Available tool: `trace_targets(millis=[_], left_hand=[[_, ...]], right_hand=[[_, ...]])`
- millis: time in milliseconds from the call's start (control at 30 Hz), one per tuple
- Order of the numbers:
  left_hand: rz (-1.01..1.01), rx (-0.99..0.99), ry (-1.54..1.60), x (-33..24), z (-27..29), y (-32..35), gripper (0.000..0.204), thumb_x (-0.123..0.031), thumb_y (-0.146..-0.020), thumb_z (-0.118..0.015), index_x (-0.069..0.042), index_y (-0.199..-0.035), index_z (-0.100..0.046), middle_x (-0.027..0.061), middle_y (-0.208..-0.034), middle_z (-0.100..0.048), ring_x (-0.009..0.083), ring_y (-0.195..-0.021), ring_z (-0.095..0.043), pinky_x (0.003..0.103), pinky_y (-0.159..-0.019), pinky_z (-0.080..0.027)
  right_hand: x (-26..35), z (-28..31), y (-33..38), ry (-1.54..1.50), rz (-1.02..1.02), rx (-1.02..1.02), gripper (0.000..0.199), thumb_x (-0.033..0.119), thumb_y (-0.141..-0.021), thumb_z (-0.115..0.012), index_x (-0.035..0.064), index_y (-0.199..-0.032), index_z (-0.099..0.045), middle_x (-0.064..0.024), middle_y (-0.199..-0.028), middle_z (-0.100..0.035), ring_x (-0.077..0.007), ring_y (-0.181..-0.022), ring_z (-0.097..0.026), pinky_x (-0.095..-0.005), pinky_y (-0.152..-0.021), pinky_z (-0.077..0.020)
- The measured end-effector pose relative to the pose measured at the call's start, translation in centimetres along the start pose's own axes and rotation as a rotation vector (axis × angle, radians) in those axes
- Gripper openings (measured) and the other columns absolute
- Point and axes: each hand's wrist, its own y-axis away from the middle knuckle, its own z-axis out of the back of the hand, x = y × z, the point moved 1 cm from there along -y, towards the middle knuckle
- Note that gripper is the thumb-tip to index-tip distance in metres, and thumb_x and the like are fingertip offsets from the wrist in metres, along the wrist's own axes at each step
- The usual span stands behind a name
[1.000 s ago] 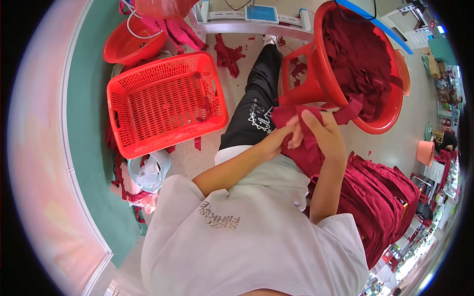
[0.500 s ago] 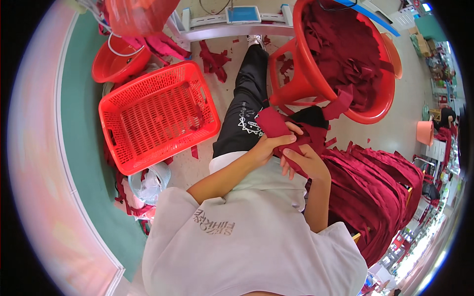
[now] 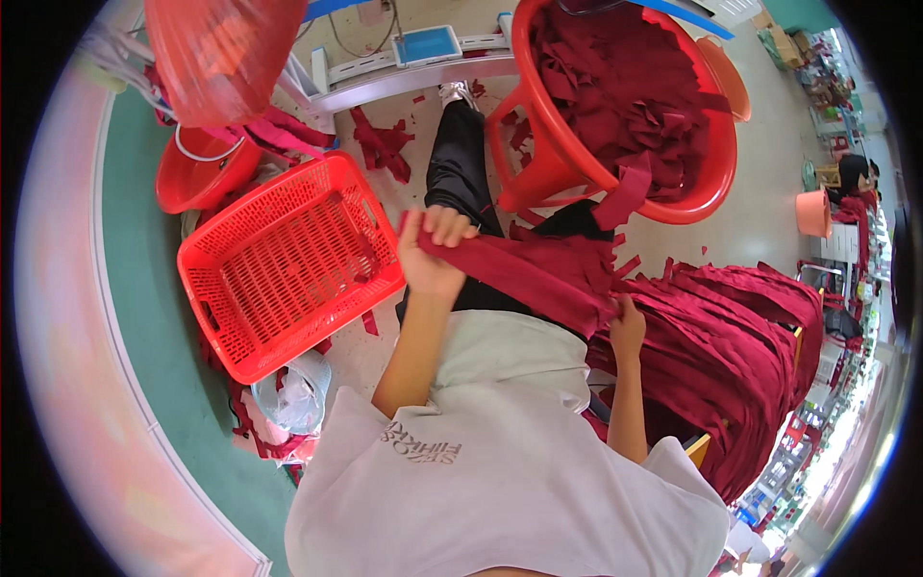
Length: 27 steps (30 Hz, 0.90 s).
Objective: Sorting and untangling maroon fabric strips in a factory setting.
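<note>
A white shirt (image 3: 505, 490) is nearest. Just past it, the left hand (image 3: 435, 260) is curled closed around one end of a dark red cloth strip (image 3: 524, 276). The right hand (image 3: 628, 332) has its thumb and finger closed in a small pinch on the cloth's lower edge, over to the right. So the strip lies between the two hands, above the lap — pulled out long, with loose folds near the right hand.

I think the step now is spreading the cloth out. The next move seems to call for a firm hold at both ends, so it does not sag or twist.

To the right, close by, is a big heap of red cloth (image 3: 716, 356). To the left sits a red basket (image 3: 312, 337) with holes. Farther off is a red tub (image 3: 558, 125) full of cloth pieces (image 3: 630, 96) — and beyond its left side, a metal bar (image 3: 413, 84).
</note>
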Motion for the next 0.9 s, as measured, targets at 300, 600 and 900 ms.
trace_targets(millis=[300,600,900], left_hand=[[-0.167,-0.263,0.033,-3.3,1.6,0.5,0.028,-0.025,-0.098,-0.047,-0.011,-0.075,-0.043,0.0002,-0.064,-0.038,0.0158,-0.063,-0.041,0.033,-0.075,-0.041],[-0.039,-0.161,-0.097,-3.7,3.2,-0.8,0.029,-0.027,-0.098,-0.044,-0.011,-0.074,-0.042,-0.0008,-0.062,-0.033,0.0132,-0.058,-0.032,0.03,-0.064,-0.032],[-0.03,-0.185,-0.145,-5.2,4.4,-0.3,0.027,-0.025,-0.096,-0.044,-0.011,-0.073,-0.042,-0.0001,-0.061,-0.032,0.0138,-0.058,-0.033,0.031,-0.065,-0.031]], right_hand=[[-19.2,-2.6,7.6,-0.606,-0.814,-0.889,0.02,0.021,-0.09,-0.062,0.0017,-0.09,-0.066,-0.0088,-0.081,-0.069,-0.0163,-0.076,-0.061,-0.0341,-0.071,-0.0497],[-22.7,0.0,3.3,-0.54,-0.681,-0.539,0.038,0.034,-0.099,-0.052,0.0037,-0.082,-0.067,-0.0073,-0.076,-0.067,-0.0195,-0.074,-0.06,-0.0337,-0.073,-0.0467],[-16.6,19.0,-4.5,-0.847,-0.296,-1.108,0.035,0.032,-0.098,-0.058,0.0031,-0.078,-0.062,-0.0034,-0.073,-0.063,-0.0127,-0.068,-0.058,-0.0279,-0.068,-0.0468]])
